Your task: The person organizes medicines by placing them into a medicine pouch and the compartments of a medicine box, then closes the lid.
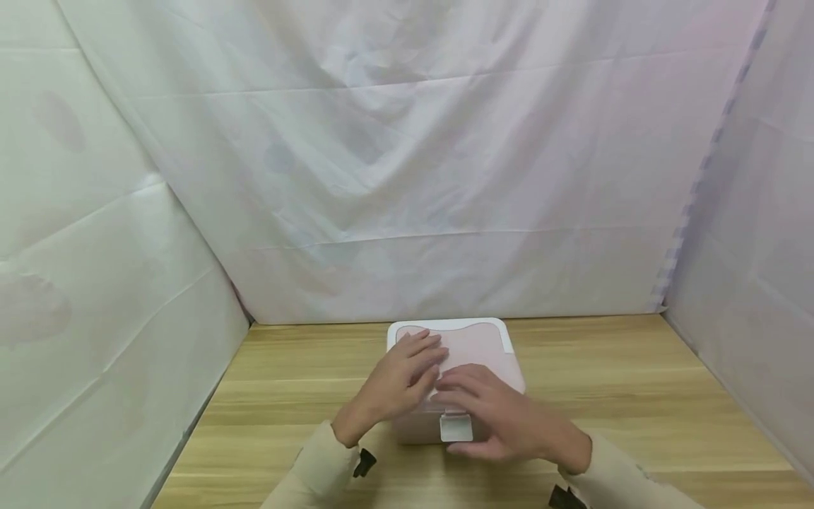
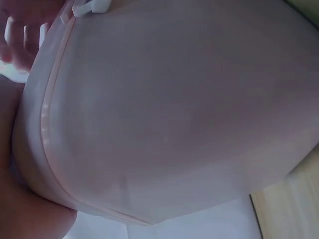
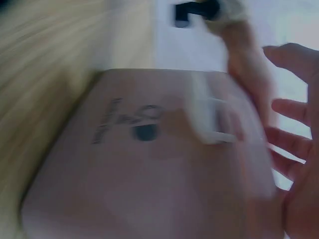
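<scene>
A pale pink box (image 1: 416,428) with a white-edged lid (image 1: 480,345) stands on the table. My left hand (image 1: 402,375) rests on the left part of the lid, its fingers stretched out. At the front edge, my right hand (image 1: 502,417) is beside the white latch (image 1: 456,428), fingers spread over the lid and thumb lower down, gripping nothing. The latch (image 2: 93,6) juts out from the front wall in the left wrist view. Blurred in the right wrist view, the box front (image 3: 164,184) bears a dark printed marking (image 3: 144,130). Its contents are hidden.
The box is on a wood-grain table (image 1: 305,382), near its back edge. White cloth hangs behind (image 1: 394,177) and on both sides, closing in the table. Dark straps (image 1: 364,463) show at both sleeves.
</scene>
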Motion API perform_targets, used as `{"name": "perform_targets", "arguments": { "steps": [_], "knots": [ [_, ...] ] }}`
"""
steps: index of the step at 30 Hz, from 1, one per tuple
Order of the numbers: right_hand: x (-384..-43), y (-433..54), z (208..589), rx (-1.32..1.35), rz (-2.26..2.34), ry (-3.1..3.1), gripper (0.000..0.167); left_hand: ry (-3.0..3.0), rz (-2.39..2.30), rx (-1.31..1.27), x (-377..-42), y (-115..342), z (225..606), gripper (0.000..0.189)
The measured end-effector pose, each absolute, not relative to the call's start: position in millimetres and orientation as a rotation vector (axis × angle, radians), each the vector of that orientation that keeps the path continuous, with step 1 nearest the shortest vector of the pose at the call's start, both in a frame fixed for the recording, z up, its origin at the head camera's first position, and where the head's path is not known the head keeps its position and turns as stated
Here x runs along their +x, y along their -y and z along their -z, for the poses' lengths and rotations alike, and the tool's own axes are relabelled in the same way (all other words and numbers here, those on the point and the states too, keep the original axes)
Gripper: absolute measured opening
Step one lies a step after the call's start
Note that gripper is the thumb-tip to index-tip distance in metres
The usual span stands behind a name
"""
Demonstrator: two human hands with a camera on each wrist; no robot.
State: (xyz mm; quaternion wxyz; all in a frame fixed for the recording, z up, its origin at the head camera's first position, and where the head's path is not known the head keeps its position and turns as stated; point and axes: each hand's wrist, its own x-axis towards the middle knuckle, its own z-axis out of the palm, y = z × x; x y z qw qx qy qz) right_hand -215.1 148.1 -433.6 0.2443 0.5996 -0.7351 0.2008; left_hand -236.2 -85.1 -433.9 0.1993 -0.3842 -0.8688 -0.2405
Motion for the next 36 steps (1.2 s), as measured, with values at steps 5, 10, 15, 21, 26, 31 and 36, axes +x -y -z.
{"name": "perform_targets", "arguments": {
  "steps": [5, 10, 15, 21, 26, 31, 36],
  "knots": [
    [-215, -146, 448, 1.584, -0.171, 2.015, 0.08, 2.56, 0.466, -1.075, -233, 85, 430, 0.039],
    [-216, -147, 454, 1.572, -0.052, 1.97, 0.087, 2.606, 0.403, -1.047, -231, 84, 430, 0.04],
    [-219, -146, 457, 1.564, -0.033, 1.904, 0.085, 2.589, 0.377, -1.048, -231, 84, 431, 0.04],
    [-220, -147, 457, 1.552, -0.013, 1.92, 0.084, 2.581, 0.358, -1.041, -232, 84, 434, 0.04],
    [-221, -146, 457, 1.564, -0.1, 1.909, 0.06, 2.596, 0.363, -1.029, -232, 84, 433, 0.04],
    [-220, -144, 457, 1.554, -0.15, 1.893, 0.049, 2.601, 0.371, -1.03, -232, 84, 433, 0.04],
    [-221, -146, 457, 1.552, -0.141, 1.863, 0.045, 2.608, 0.389, -1.029, -232, 85, 434, 0.04]
  ]
}}
